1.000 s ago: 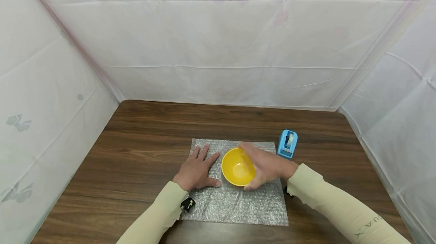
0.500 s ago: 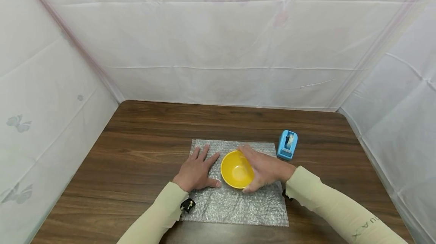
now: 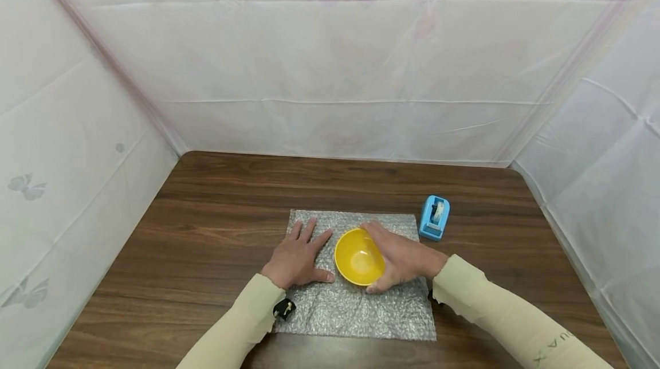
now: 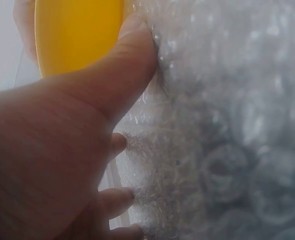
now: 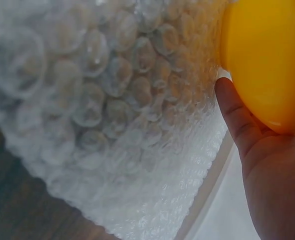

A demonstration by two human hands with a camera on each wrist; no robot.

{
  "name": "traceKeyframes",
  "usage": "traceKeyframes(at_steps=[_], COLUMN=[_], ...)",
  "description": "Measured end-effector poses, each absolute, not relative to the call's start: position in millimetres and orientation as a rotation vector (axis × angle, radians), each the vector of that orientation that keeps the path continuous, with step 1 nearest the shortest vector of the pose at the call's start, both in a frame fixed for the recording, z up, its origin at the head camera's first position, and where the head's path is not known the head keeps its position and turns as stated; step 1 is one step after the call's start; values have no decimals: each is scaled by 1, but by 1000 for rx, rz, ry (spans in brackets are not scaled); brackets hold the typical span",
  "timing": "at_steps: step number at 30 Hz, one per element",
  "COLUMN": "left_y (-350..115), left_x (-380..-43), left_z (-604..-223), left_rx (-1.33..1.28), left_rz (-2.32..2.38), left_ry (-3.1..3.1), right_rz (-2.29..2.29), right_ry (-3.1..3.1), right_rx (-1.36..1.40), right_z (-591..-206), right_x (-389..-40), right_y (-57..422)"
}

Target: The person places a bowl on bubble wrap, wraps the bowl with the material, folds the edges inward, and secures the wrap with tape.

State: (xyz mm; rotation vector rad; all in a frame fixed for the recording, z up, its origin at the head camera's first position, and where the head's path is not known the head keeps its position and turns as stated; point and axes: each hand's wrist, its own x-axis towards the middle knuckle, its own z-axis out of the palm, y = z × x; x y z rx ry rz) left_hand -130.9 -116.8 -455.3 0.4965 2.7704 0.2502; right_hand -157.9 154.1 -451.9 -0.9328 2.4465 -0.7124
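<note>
A yellow bowl [image 3: 358, 257] sits upright on a sheet of bubble wrap [image 3: 356, 314], its opening facing up. My right hand [image 3: 402, 254] grips the bowl from its right side, thumb at the near rim and fingers at the far side. In the right wrist view that hand lies against the bowl's outer wall [image 5: 267, 60]. My left hand [image 3: 294, 257] rests flat on the left part of the bubble wrap, fingers spread, its thumb tip close to the bowl. The left wrist view shows the left thumb [image 4: 130, 60] on the wrap in front of the bowl.
A blue tape dispenser [image 3: 435, 218] stands on the brown wooden table [image 3: 222, 214], just off the wrap's far right corner. White sheeting [image 3: 330, 71] closes in the back and both sides of the table.
Between one second and half a second ago, my right hand brought the bowl slightly nearer and down onto the wrap. Since then it has barely moved. My left hand has stayed put.
</note>
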Motion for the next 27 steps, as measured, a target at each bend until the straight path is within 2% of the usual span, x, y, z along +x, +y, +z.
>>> traceKeyframes(at_steps=[14, 27], left_y=[-119, -117], left_x=[-132, -131], left_z=[-456, -457], left_rx=[497, 499], left_rz=[263, 272], left_ry=[2783, 2781], right_rz=[-764, -775], right_ry=[2423, 2448], right_rx=[-870, -929], right_z=[-453, -451], right_x=[-150, -145], right_y=[156, 164])
